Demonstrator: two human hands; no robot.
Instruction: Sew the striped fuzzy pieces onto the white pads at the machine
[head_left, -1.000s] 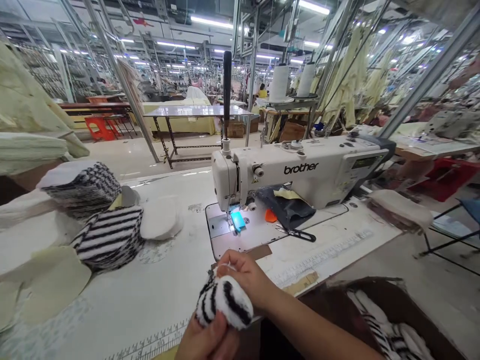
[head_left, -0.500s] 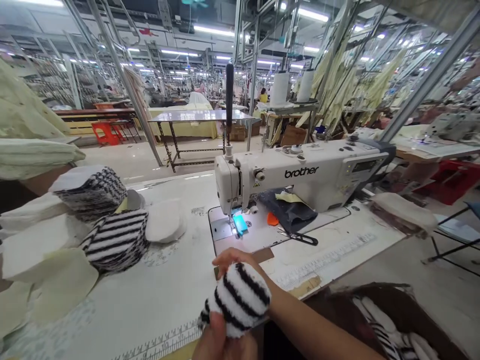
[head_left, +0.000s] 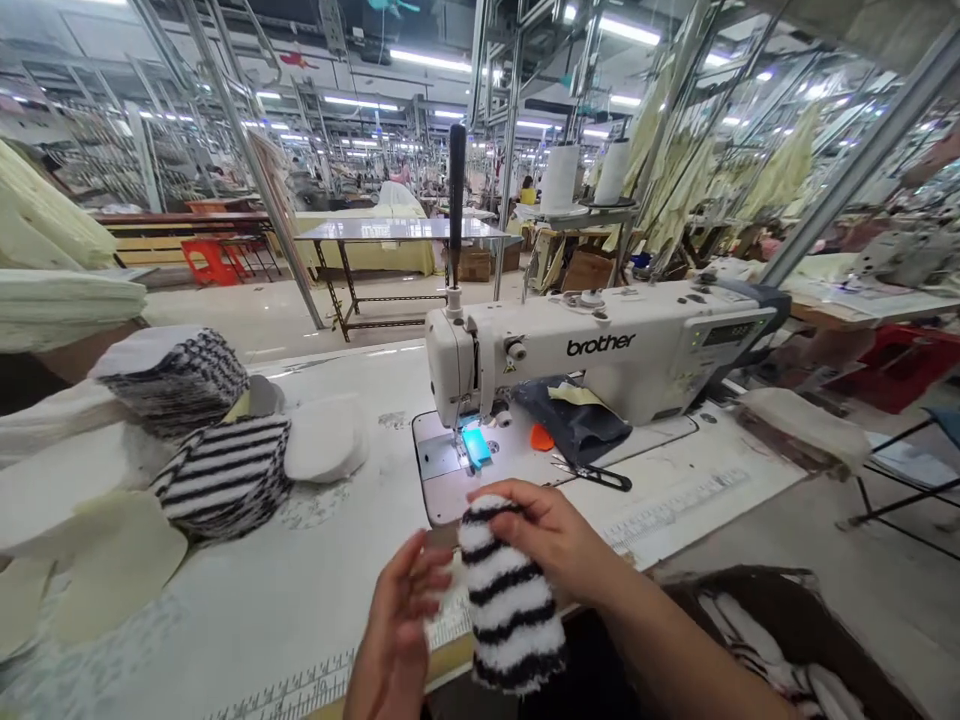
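Note:
My right hand [head_left: 555, 535] pinches the upper end of a fuzzy black-and-white striped fabric piece [head_left: 514, 610], which hangs down over the table's front edge. Just left of it, my left hand [head_left: 409, 590] is open, its fingers apart and not touching the fabric. Beyond both hands stands a white sewing machine [head_left: 600, 345], its needle area lit beside a bright blue piece [head_left: 476, 447]. A stack of striped fabric pieces [head_left: 225, 470] lies on the left of the table, with a white oval fabric stack [head_left: 322, 440] beside it.
Black thread snips [head_left: 600, 475], an orange piece [head_left: 541, 437] and dark folded cloth [head_left: 577, 425] lie under the machine arm. Pale yellow fabric pieces [head_left: 124, 570] cover the left side. A brown bag [head_left: 787, 630] with striped pieces sits at lower right. A measuring scale [head_left: 300, 685] runs along the front edge.
The striped piece has turned and now hangs from my right hand, stripes running across it. My left hand has let go of it and moved left.

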